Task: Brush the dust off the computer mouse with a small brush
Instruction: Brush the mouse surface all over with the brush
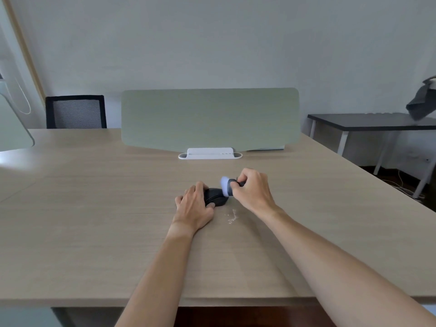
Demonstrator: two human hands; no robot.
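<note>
A black computer mouse (215, 197) lies on the wooden desk (94, 208) near the middle. My left hand (194, 206) grips its left side, the thumb curled along the near edge. My right hand (252, 188) pinches a small brush (227, 185) with a dark handle and pale bristles. The bristles are blurred and sit at the mouse's right far edge. A thin streak of white dust (232, 217) lies on the desk just right of the mouse.
A green divider panel (210, 119) on a white stand (210, 154) crosses the desk behind the hands. A black mesh chair (75, 112) stands at the back left. A dark side table (372, 122) with grey cloth (422, 102) is at the right.
</note>
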